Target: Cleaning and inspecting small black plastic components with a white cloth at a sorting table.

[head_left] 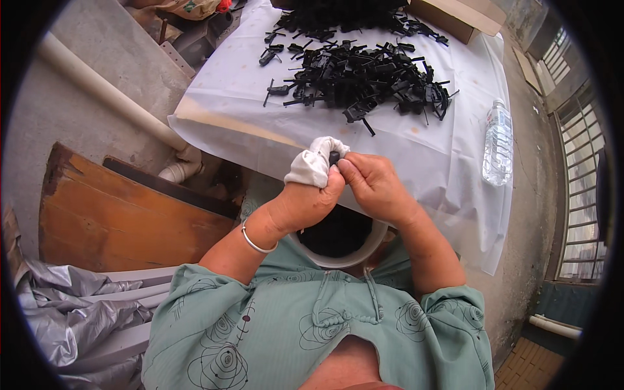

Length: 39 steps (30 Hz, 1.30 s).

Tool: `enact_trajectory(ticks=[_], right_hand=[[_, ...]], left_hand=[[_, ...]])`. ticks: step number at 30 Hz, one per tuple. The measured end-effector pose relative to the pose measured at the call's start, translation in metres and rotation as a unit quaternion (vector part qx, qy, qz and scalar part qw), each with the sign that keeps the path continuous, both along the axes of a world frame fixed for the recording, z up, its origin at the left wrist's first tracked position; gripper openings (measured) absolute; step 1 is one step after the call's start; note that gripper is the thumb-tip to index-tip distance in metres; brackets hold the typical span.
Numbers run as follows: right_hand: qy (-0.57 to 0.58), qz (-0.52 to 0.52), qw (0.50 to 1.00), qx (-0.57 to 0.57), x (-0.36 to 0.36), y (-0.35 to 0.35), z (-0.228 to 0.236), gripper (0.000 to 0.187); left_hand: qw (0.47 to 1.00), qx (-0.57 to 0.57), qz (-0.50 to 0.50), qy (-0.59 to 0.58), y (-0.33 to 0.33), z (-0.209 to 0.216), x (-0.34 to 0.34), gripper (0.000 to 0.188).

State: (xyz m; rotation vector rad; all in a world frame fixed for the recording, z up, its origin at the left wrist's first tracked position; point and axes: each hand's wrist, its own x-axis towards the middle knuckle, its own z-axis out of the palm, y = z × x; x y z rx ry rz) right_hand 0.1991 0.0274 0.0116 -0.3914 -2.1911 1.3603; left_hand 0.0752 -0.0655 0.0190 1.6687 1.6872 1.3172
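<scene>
My left hand [308,198] and my right hand [378,184] meet just off the near edge of the table. A white cloth covering [311,168] wraps the fingers of my left hand. Between the two hands shows a small black plastic part [335,158]; the left fingers close round it and the right thumb and forefinger pinch at it. Most of that part is hidden by the fingers. Below my hands stands a round white bucket [340,262] with dark contents [335,237]. A heap of similar black plastic parts [364,75] with thin projecting strips lies on the table.
White plastic sheeting [227,84] covers the table. A clear bottle [498,143] lies at its right edge, and an open cardboard box [458,16] is at the back right. To the left are an orange-brown wooden board [130,211], a pipe [107,91] and silver sheeting [78,312].
</scene>
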Motion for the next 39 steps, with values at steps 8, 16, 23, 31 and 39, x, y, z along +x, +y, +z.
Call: enact_trajectory(ticks=[8,16,23,31,39], right_hand=[[0.043,-0.043,0.998,0.013,-0.013,-0.012,-0.014,0.020],[-0.105,-0.189,0.952,0.216,-0.005,0.051,-0.015,0.019],[-0.095,-0.229,0.954,0.168,-0.004,0.044,-0.023,0.021],[-0.069,-0.118,0.982,-0.127,0.005,0.017,-0.014,0.020],[-0.019,-0.088,0.979,-0.184,0.004,0.009,-0.016,0.022]], left_hand=[[0.998,0.034,0.044,0.014,-0.005,-0.005,0.002,0.025],[0.959,0.048,-0.060,0.272,-0.011,0.008,-0.021,0.027],[0.990,0.120,0.068,0.027,0.015,-0.021,-0.020,0.028],[0.978,0.145,0.094,-0.112,0.032,-0.032,-0.009,0.046],[0.944,0.019,0.027,-0.327,0.028,-0.025,-0.001,0.031]])
